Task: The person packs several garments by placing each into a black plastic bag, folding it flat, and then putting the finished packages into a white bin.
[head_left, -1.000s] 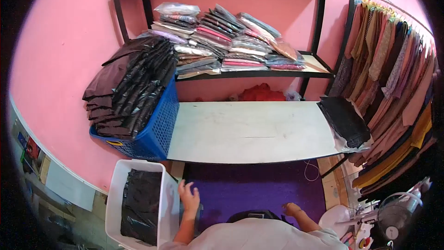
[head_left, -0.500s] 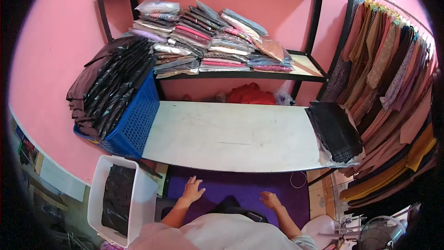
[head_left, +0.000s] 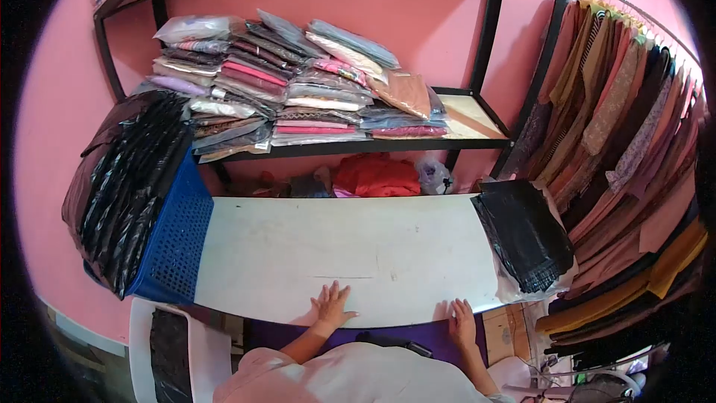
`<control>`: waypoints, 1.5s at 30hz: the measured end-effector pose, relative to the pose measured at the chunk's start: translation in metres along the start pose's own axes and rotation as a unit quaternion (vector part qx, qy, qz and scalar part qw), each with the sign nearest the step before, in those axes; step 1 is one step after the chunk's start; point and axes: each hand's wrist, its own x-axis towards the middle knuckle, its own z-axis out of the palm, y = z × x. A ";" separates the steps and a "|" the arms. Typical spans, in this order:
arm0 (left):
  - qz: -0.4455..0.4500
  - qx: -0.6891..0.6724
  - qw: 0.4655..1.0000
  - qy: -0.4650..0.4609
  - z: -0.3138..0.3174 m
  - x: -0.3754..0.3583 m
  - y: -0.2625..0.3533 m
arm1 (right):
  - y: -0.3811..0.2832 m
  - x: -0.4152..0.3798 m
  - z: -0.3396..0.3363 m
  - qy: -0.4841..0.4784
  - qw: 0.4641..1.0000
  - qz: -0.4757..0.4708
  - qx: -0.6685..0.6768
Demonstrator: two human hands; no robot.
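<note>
My left hand (head_left: 330, 306) lies on the front part of the white table (head_left: 350, 246), fingers spread and nothing in it. My right hand (head_left: 462, 322) rests at the table's front edge further right, fingers stretched out, also without anything. Nearest to the right hand is a stack of black plastic bags (head_left: 526, 231) on the table's right end, on top of clear plastic. Left of the table stands a blue basket (head_left: 173, 231), heaped with black plastic packages (head_left: 123, 186).
A shelf (head_left: 350, 145) behind the table carries piles of folded clothes in clear bags (head_left: 313, 97). Red cloth (head_left: 377, 174) lies beneath it. Hanging garments (head_left: 626, 134) line the right side. A white bin (head_left: 209, 354) with black plastic inside stands at lower left.
Both hands have moved forward from above the purple floor area onto the table's front edge. The view has shifted closer to the table.
</note>
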 end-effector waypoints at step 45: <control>-0.284 -0.085 0.955 0.006 0.015 0.034 0.054 | 0.251 0.192 -0.073 -0.078 0.964 0.190 -0.166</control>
